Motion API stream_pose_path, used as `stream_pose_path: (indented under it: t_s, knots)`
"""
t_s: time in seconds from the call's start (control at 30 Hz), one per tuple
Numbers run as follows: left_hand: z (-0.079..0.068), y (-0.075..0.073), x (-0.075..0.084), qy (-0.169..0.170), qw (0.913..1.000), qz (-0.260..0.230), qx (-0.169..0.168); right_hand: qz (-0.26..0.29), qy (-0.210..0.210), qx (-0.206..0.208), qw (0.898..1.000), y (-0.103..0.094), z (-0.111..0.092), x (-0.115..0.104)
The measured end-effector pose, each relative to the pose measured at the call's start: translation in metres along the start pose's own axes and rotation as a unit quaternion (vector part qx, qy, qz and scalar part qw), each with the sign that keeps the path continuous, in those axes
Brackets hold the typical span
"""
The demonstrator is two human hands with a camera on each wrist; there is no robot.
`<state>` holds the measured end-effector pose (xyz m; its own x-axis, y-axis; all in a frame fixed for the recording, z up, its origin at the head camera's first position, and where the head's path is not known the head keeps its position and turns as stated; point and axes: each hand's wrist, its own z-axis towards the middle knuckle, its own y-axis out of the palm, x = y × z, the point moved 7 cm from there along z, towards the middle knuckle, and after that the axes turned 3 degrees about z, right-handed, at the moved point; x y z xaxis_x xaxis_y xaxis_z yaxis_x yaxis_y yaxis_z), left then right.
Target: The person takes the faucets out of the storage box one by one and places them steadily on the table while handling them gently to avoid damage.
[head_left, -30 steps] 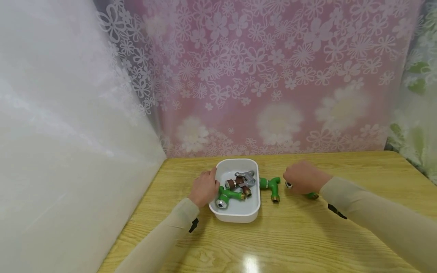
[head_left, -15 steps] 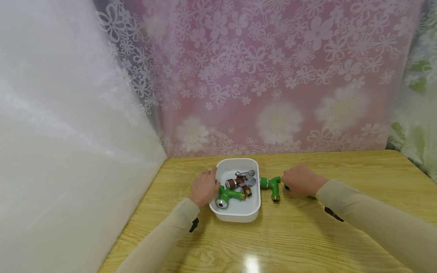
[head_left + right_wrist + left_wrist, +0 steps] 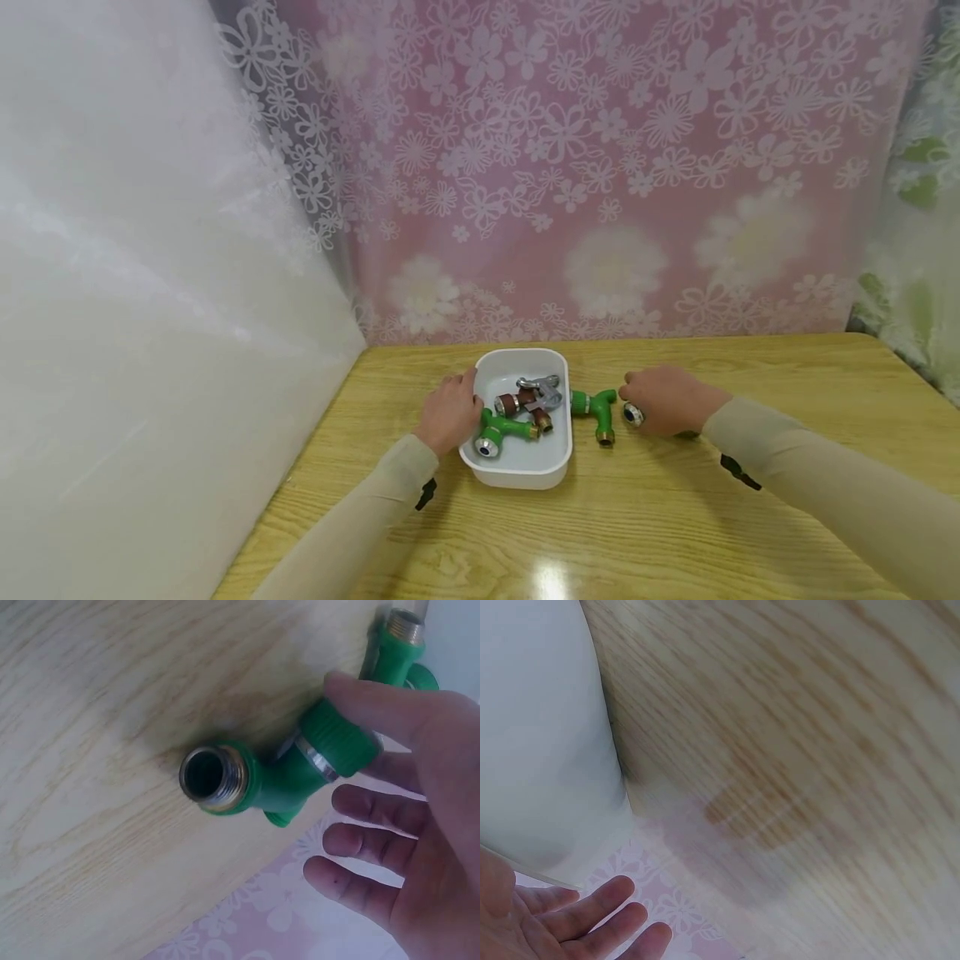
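Note:
A white plastic tub (image 3: 517,481) stands on the table, and my left hand (image 3: 447,412) holds its left rim, thumb over the edge. In the left wrist view the other fingers (image 3: 592,907) lie loosely outside the wall. Inside the tub are a green tap (image 3: 512,427), a brown tap (image 3: 510,405) and a grey-metallic fitting (image 3: 547,393). My right hand (image 3: 667,402) pinches another green tap (image 3: 281,784) by its ribbed knob collar between thumb and fingers; its threaded outlet shows in the right wrist view. Most of this tap is hidden from the head view.
A further green tap (image 3: 602,408) lies on the table against the tub's right side, just left of my right hand. The wooden table (image 3: 637,533) meets a pink flowered curtain (image 3: 600,208) behind and a white sheet (image 3: 150,292) at the left.
My right hand shifted slightly left, then slightly back right. The held tap turned a little, and its round knob end now shows more. My left hand and the tub stayed in place.

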<state>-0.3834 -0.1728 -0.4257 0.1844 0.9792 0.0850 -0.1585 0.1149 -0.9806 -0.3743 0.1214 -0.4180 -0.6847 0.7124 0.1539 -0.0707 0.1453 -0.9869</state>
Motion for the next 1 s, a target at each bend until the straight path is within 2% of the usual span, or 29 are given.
stream_pose_path:
  t_s: [0.37, 0.67, 1.0]
  knots:
    - [0.001, 0.001, -0.001, -0.002, 1.0000, -0.003, -0.002, 0.049, -0.003, 0.009, 0.999, 0.000, -0.011, 0.018]
    - [0.001, 0.003, 0.000, -0.001, 1.0000, -0.006, 0.001, 0.117, -0.001, -0.008, 0.993, 0.014, -0.015, 0.028]
    - [0.002, 0.003, -0.001, -0.005, 1.0000, -0.004, -0.004, 0.150, -0.007, -0.019, 0.988, 0.018, -0.011, 0.025]
